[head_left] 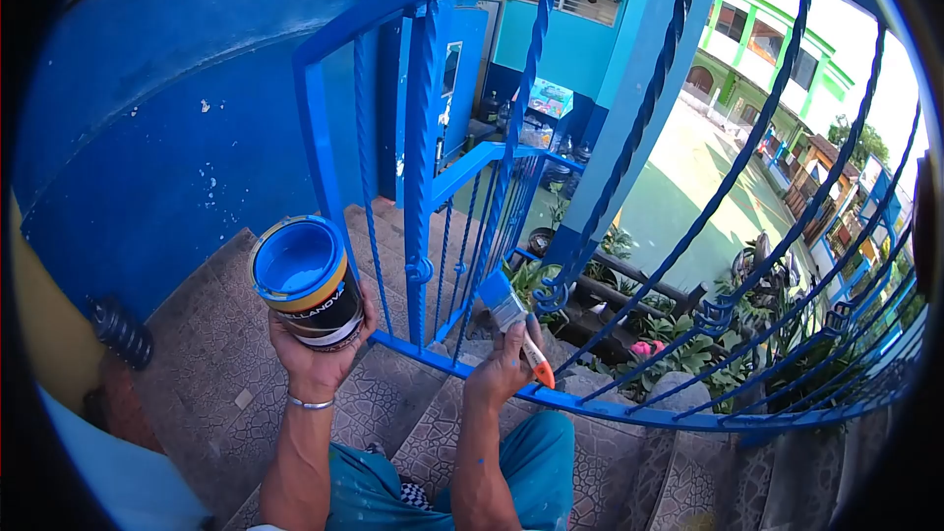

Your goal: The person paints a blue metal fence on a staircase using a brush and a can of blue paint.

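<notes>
My left hand is wrapped around the lower part of an open paint can and holds it up from below. The can has a dark label with a gold band, and blue paint shows inside its rim. In my right hand is a paintbrush with an orange-tipped handle; its bristles are coated in blue and point up. The brush is close to the twisted bars of a blue metal railing, overlapping the planting behind it in this view.
Patterned stone steps run beneath me and down to the right. A blue wall rises on the left, with a dark coiled object by its foot. Beyond the railing are plants, a pillar and a green courtyard.
</notes>
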The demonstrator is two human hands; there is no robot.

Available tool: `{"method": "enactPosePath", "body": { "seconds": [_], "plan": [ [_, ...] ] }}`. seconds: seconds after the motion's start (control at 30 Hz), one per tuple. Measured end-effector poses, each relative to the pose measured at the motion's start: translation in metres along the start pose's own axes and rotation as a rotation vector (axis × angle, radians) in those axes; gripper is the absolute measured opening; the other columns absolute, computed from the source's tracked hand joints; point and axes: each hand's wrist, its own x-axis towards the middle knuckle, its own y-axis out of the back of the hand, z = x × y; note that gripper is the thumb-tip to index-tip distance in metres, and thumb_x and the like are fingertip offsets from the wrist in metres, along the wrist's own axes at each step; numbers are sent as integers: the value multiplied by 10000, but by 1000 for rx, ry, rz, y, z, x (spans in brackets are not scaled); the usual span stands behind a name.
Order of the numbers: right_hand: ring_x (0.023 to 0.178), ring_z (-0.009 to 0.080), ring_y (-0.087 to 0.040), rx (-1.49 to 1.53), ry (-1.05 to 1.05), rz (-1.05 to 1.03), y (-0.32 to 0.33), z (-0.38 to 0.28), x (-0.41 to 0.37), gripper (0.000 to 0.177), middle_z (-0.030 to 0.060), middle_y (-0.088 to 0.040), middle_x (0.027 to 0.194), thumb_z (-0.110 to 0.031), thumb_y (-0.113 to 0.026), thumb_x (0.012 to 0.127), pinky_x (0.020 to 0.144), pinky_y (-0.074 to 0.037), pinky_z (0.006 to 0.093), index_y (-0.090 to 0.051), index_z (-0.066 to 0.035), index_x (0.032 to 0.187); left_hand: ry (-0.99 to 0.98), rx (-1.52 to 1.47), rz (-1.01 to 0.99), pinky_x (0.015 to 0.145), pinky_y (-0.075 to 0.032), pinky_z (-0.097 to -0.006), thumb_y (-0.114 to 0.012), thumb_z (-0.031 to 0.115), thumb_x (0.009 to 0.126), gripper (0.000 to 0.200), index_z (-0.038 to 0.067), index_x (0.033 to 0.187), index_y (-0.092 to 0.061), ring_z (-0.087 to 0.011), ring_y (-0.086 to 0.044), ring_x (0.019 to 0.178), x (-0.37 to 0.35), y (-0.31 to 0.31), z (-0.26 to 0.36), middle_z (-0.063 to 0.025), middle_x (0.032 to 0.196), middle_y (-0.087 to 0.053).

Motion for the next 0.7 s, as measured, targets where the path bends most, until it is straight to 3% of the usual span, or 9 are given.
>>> {"method": "enactPosePath", "body": {
  "seconds": [0.07, 0.2, 0.33, 0.43, 0.47, 0.63, 0.7],
  "plan": [
    [1163, 244, -695, -168, 47, 40, 15, 12, -1, 414, 174, -678, 1329, -162, -692, 1098, 1044, -574, 384, -593, 47, 1442, -6, 5, 12, 1135, -471, -590, -538, 647, 960, 888, -2, 1562, -481, -443, -499, 1417, 1, 1, 0, -290, 1471, -541],
    [1189, 219, -676, -224, -127, 2, 64, 89, 8, 358, 148, -721, 1259, -159, -745, 1065, 1064, -554, 387, -685, 61, 1340, -13, 38, -5, 1166, -449, -603, -552, 628, 975, 866, 4, 1571, -473, -441, -471, 1446, 2, 4, 1, -276, 1498, -522],
    [1208, 223, -675, -241, -184, -110, 69, 82, 4, 371, 155, -712, 1275, -169, -732, 1075, 1029, -576, 368, -669, 54, 1364, 25, 67, -54, 1171, -444, -598, -587, 628, 963, 873, 13, 1573, -477, -434, -453, 1462, 4, 6, 2, -276, 1504, -523],
    [1217, 226, -671, 38, -230, -62, 86, 76, 4, 424, 160, -704, 1292, -186, -732, 1077, 1041, -571, 366, -638, 47, 1418, 14, 51, -21, 1174, -441, -596, -618, 623, 949, 870, 38, 1579, -485, -426, -447, 1469, 2, 4, 1, -257, 1535, -520],
    [1219, 231, -672, 34, -220, -41, 93, 80, 4, 472, 162, -697, 1311, -190, -731, 1078, 1046, -571, 363, -605, 37, 1472, 10, 55, -12, 1175, -441, -595, -630, 621, 943, 868, 48, 1580, -490, -423, -445, 1470, 2, 5, 1, -247, 1548, -517],
    [1189, 214, -683, -285, -180, 37, 107, 126, -1, 416, 147, -704, 1319, -195, -753, 1064, 1061, -548, 360, -670, 24, 1408, 33, 49, -6, 1171, -446, -591, -685, 608, 920, 855, 78, 1570, -518, -417, -449, 1469, 4, 1, -4, -219, 1569, -524],
    [1176, 206, -684, -281, -199, -20, 98, 131, -4, 404, 139, -704, 1318, -192, -760, 1060, 1062, -542, 357, -685, 21, 1394, 32, 90, 19, 1151, -463, -592, -611, 632, 953, 837, 65, 1565, -541, -429, -497, 1437, 5, -2, -6, -230, 1542, -563]
  ]
}}
